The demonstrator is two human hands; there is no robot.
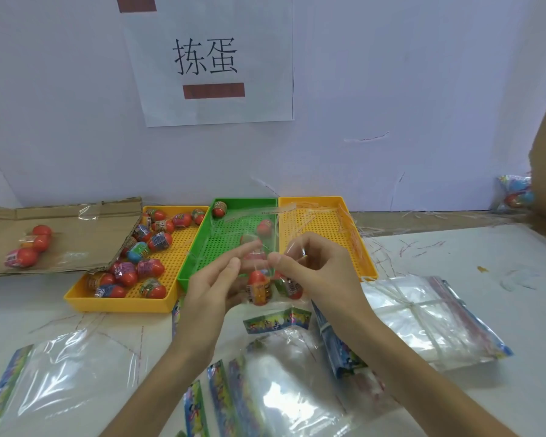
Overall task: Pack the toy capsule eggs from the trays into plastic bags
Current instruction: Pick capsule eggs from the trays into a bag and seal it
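The left hand and right hand are pinching a plastic bag holding some eggs, while many are waiting in the yellow tray at the desk's far left.

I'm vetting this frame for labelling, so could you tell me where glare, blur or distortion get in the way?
Head view: glare whitens the empty bags near the bottom edge and the tied bundle; head view: blur softens the left hand, and the held bag is hard to trace over the green tray; head view: wide-angle distortion skews the wall sign.
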